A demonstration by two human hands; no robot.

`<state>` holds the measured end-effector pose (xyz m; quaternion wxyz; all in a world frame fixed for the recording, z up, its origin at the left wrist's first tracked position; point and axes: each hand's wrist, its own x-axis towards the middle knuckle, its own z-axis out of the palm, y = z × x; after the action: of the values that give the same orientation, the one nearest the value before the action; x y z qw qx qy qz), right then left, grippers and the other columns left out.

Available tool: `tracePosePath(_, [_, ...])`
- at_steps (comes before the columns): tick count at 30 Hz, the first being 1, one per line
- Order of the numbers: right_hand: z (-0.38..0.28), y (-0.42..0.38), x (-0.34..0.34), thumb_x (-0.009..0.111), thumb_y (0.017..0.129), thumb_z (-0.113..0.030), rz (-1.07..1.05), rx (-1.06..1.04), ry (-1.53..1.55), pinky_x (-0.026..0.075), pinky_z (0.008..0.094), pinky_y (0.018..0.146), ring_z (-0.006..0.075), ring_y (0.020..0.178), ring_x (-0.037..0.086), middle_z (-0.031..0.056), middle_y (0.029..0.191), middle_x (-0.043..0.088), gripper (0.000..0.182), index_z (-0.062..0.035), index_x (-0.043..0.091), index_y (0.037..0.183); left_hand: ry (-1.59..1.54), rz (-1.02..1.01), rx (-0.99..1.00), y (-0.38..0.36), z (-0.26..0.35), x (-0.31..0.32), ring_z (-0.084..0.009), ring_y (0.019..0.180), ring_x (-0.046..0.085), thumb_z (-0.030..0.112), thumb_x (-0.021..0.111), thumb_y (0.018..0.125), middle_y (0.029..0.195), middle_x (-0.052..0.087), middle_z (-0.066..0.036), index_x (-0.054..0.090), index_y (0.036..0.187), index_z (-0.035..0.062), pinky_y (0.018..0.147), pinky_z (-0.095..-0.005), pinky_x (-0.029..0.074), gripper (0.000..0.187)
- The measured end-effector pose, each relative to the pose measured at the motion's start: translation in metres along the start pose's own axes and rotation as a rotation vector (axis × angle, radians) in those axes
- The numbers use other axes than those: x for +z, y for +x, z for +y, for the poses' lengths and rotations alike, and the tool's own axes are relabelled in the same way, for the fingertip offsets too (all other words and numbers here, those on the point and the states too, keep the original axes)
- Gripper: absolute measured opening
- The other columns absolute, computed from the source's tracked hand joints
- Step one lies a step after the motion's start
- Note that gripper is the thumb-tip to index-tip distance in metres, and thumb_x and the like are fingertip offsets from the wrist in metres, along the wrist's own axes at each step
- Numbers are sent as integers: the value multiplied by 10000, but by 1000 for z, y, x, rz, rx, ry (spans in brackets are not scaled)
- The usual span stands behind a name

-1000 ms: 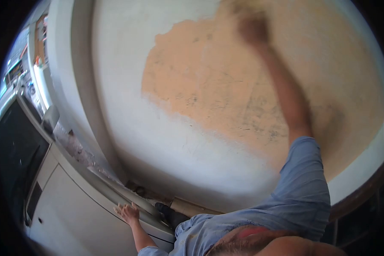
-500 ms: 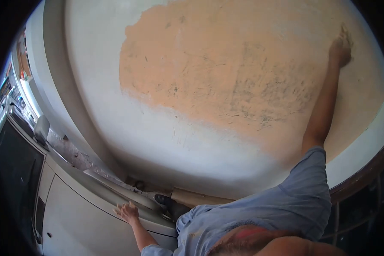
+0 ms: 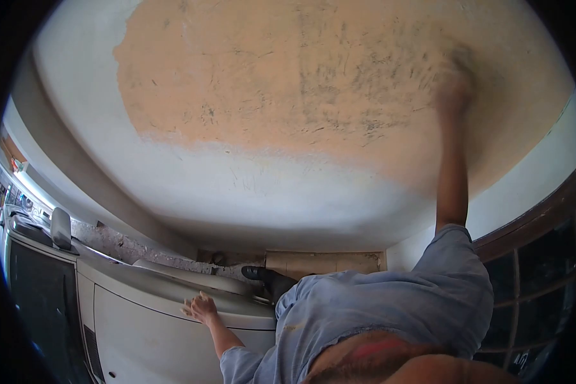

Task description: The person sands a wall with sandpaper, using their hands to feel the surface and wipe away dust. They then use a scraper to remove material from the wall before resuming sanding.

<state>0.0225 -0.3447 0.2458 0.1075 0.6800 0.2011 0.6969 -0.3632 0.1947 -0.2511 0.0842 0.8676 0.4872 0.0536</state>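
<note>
A wall (image 3: 249, 176) fills the view, pale below with a large orange-tan patch (image 3: 237, 83) that bears dark scuffs and scratches. Up at the right, my right hand (image 3: 453, 89) is against or close to this patch, smeared by motion; its fingers and anything in them cannot be made out. Low on the left, my left hand (image 3: 201, 308) is over the edge of a light-coloured vehicle (image 3: 166, 339), fingers apart and nothing in them.
A wing mirror (image 3: 61, 228) and dark window (image 3: 45, 294) of the vehicle are at the left. A dark shoe (image 3: 255, 273) shows near the wall's foot. Dark-framed panes (image 3: 547, 262) stand at the lower right.
My right hand has moved left and slightly down across the wall. The camera view has shifted, so the patch now sits further left and higher. My left hand remains at the vehicle.
</note>
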Motion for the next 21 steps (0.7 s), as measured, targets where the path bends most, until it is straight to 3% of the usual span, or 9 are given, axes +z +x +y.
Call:
tracePosePath(2, [55,-11,-11,469,955,-200,53,191,-202,447,396,974,286,1095,589,115,1166,642,323,-21,610,1184,22,-12,-8,-1,1,-1,-275,1303,443,379,486,936,1071,698,-136,754,901,62,1168,-487,141,417])
tracePosePath(3, [49,-14,-12,469,955,-200,47,198,-207,447,396,974,286,1095,589,115,1166,642,323,-21,610,1184,30,-10,-2,-1,1,0,-275,1303,443,379,486,936,1071,698,-136,754,901,62,1168,-487,141,417])
tracePosePath(5, [11,-15,-11,493,960,-224,-139,525,-9,451,407,964,297,1110,586,134,1191,635,331,-41,604,1213,58,22,3,0,0,6,-286,1288,466,367,509,926,1030,711,-120,754,856,59,1166,-496,142,400])
tracePosePath(8, [-113,-20,3,539,863,-118,-856,409,-26,382,428,1029,318,1152,545,149,1216,613,348,-5,601,1186,62,-12,6,0,-3,7,-290,1289,465,369,506,927,1032,709,-131,752,869,54,1165,-498,143,404])
tracePosePath(10, [-188,-40,6,504,822,-46,-309,-117,433,329,478,1083,260,1252,499,75,1331,564,360,-95,638,1153,92,-20,22,-4,1,-1,-291,1290,463,369,502,929,1035,707,-139,752,874,55,1164,-498,145,405])
tracePosePath(11, [-213,-49,4,478,813,-35,-253,-149,588,284,463,1134,245,1260,499,40,1339,569,411,-164,661,1158,104,-41,6,-4,5,-2,-293,1291,462,369,497,930,1038,705,-146,751,878,56,1163,-499,147,406])
tracePosePath(12, [-226,-68,12,474,822,-31,-237,-166,583,330,446,1106,229,1259,500,30,1348,566,427,-176,659,1179,108,-28,24,-2,4,3,-293,1291,462,369,497,930,1038,705,-146,751,878,56,1163,-499,147,406])
tracePosePath(16, [-131,-104,-1,462,911,-106,-95,46,207,360,535,1048,248,1253,507,85,1312,584,360,-117,628,1231,36,11,13,-3,-6,8,-292,1290,460,370,488,932,1071,695,-154,751,903,58,1162,-498,151,409])
tracePosePath(21, [21,-136,-31,484,959,-212,78,526,-222,401,435,1027,334,1163,571,187,1199,633,291,-12,669,1061,65,-68,-2,-1,-4,12,-295,1286,459,366,491,929,1102,687,-150,752,934,67,1163,-497,151,397])
